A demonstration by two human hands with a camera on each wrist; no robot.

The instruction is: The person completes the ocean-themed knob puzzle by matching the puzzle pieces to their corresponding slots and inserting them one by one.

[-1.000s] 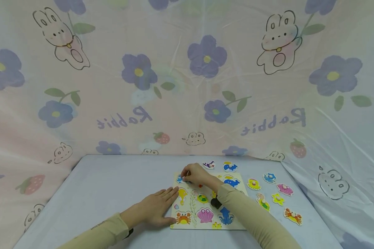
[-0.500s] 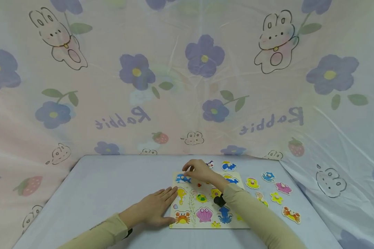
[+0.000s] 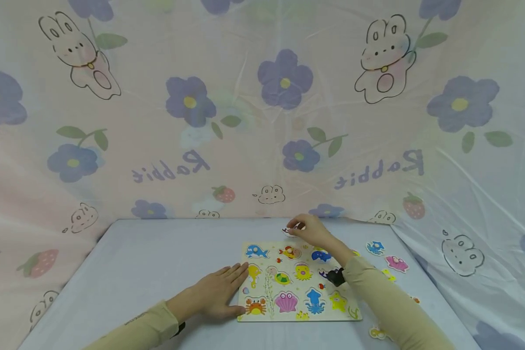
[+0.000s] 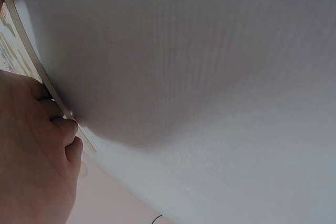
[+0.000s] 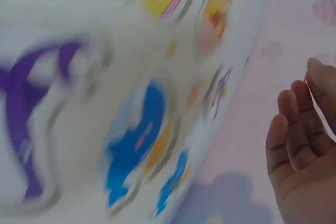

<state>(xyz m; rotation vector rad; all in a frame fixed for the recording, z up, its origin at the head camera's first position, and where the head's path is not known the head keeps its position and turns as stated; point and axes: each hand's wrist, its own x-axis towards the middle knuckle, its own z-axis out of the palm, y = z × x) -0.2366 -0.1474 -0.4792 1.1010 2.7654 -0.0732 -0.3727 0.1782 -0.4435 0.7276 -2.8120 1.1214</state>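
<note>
One purple piece [image 5: 218,94] lies on the table [image 3: 170,257] just beyond the board [image 3: 284,317], and I judge the step in hand is reaching for it: I have the right hand [image 3: 314,232] over it, fingers loosely extended and apparently empty, though blur in the wrist view leaves contact unclear. The next move would call for a pinch. My left hand [image 3: 218,293] rests flat on the board's edge, gripping nothing; whale [image 3: 260,252] and fish [image 3: 294,253] seem seated in top-row recesses.

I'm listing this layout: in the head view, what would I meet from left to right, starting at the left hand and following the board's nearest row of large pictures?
Left hand, orange crab, pink shell, blue squid, yellow starfish.
</note>
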